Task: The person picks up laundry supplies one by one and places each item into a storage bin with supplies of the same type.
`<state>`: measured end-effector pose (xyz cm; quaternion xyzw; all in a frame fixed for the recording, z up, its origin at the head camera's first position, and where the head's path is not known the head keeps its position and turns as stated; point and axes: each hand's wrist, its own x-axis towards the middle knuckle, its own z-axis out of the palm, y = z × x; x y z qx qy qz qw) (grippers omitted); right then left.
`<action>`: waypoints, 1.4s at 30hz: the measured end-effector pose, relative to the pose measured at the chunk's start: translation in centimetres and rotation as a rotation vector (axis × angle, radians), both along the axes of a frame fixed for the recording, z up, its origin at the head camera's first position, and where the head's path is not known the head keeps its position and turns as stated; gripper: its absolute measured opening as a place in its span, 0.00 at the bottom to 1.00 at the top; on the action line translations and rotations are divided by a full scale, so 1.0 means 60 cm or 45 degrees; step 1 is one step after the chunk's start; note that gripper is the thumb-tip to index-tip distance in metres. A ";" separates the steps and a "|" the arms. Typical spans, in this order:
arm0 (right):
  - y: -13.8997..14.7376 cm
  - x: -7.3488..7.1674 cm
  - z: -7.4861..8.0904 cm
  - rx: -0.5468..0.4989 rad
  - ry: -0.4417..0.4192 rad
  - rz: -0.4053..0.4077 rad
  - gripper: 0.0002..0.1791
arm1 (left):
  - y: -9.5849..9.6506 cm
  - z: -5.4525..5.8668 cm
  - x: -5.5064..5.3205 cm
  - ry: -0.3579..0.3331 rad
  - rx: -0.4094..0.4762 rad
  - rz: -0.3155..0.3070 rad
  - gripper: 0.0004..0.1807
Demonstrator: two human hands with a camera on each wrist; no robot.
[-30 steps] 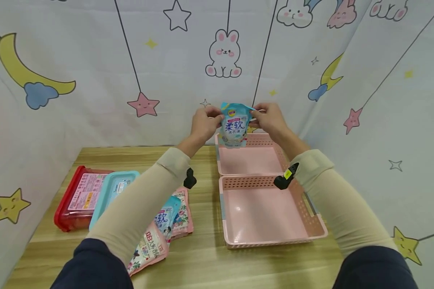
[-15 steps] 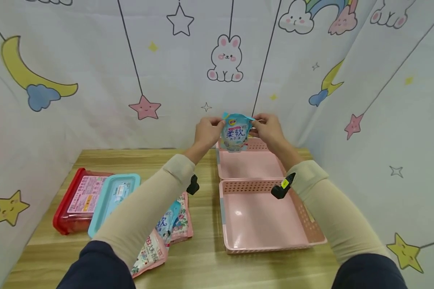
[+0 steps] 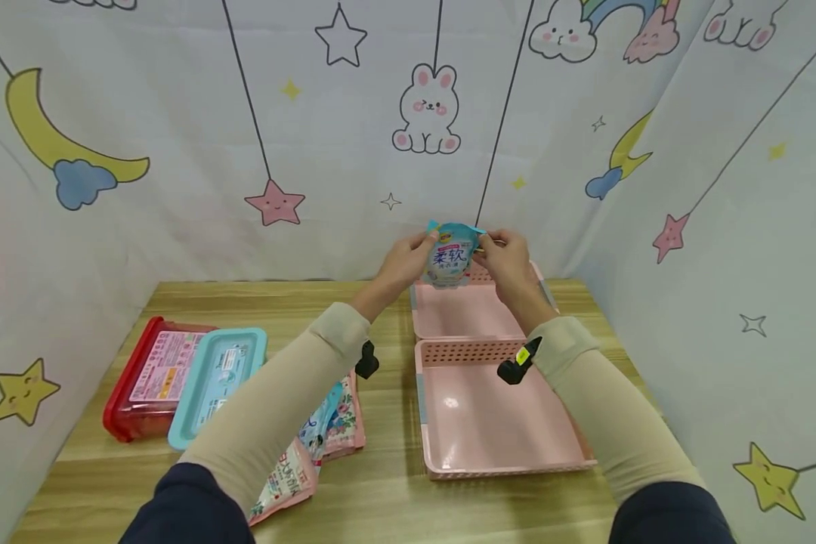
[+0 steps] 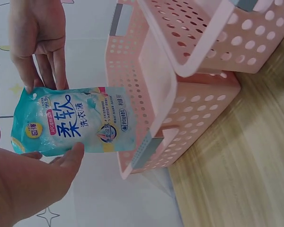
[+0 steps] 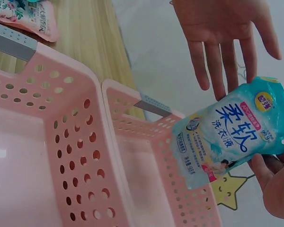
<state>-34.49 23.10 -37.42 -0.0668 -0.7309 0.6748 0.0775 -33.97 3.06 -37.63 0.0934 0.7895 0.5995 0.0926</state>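
A blue-and-white laundry detergent pouch (image 3: 451,255) hangs upright over the far pink basket (image 3: 462,311). Its right upper edge is pinched by my right hand (image 3: 508,261), whose thumb and fingers also show in the left wrist view. At the opposite edge, my left hand (image 3: 406,264) touches the pouch. In the right wrist view the left fingers look straight and the thumb stands apart from the pouch (image 5: 232,130). The printed front faces me. Below and nearer, a second pink basket (image 3: 503,419) stands on the wooden table.
On the left lie a red-rimmed box (image 3: 159,378) and a light blue lidded box (image 3: 221,370). Beside them are pink pouches (image 3: 287,480) and another blue pouch (image 3: 323,415), partly hidden by my left sleeve. A white patterned cloth (image 3: 197,151) hangs behind the table.
Both hands and the pouch have come lower and slightly to the right. The right forearm has swung inward. The pouches and boxes on the table stay put.
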 end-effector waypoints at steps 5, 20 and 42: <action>-0.004 -0.001 -0.021 -0.059 -0.013 -0.025 0.20 | 0.004 -0.018 -0.003 -0.004 0.091 -0.070 0.39; -0.021 0.003 -0.064 0.169 -0.086 0.111 0.32 | 0.001 -0.058 -0.020 -0.098 0.235 -0.147 0.37; -0.009 -0.005 -0.097 0.092 -0.169 0.379 0.45 | 0.006 -0.068 -0.027 -0.130 0.171 -0.067 0.47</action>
